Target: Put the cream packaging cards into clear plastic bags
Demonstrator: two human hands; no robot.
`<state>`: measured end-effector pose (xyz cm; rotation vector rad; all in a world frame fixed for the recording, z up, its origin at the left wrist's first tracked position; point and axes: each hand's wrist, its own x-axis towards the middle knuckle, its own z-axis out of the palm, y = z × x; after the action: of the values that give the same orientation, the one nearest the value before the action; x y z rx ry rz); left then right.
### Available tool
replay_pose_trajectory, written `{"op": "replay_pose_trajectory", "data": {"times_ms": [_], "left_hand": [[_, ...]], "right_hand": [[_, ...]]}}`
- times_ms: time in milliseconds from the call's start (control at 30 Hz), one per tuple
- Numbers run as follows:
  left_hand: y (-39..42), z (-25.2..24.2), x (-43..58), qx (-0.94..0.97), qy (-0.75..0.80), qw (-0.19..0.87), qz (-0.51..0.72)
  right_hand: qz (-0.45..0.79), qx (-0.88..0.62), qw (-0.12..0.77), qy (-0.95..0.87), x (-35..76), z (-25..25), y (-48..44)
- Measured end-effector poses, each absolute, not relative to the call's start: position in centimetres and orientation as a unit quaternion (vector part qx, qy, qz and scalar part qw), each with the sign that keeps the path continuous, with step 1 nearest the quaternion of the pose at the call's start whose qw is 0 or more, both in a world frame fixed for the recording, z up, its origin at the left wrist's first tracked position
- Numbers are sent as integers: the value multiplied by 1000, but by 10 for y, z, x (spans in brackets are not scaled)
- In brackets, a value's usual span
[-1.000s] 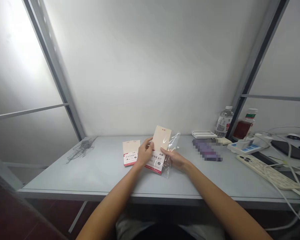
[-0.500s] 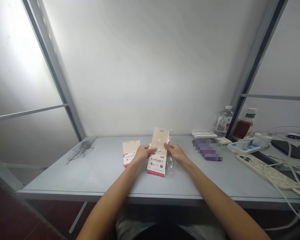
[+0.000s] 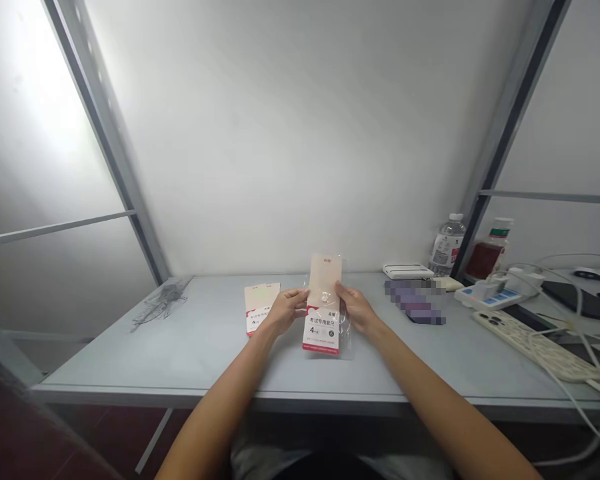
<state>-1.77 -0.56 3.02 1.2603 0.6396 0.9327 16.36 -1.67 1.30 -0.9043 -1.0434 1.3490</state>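
Note:
A tall beige card with a red bottom strip, inside a clear plastic sleeve, stands upright just above the grey table. My left hand pinches its left edge and my right hand pinches its right edge, fingers closed on the sleeve. A second beige card with a red strip lies flat on the table just left of my left hand.
A heap of clear sleeves lies at the far left. To the right are a white box, a purple blurred item, two bottles, a power strip with cables, and a metal frame post.
The card was tilted and half out of its sleeve with the plastic trailing to the right. Now it stands straight inside the sleeve, both hands gripping its sides.

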Motion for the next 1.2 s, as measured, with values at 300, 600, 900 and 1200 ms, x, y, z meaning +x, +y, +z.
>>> {"op": "replay_pose_trajectory", "data": {"times_ms": [300,600,900,1200], "left_hand": [[-2,25,-18,580,290,638,416],[-7,30,-15,592,289,618,428],[-12,33,-15,596,245,651,400],[-19,36,-14,601,249,671,356]], "right_hand": [[606,-385,541,-438,163,16,-22],[642,-343,483,-487,164,25,-31],[638,-350,510,-459,161,20,-26],[659,-336,502,-449,161,19,-28]]}}
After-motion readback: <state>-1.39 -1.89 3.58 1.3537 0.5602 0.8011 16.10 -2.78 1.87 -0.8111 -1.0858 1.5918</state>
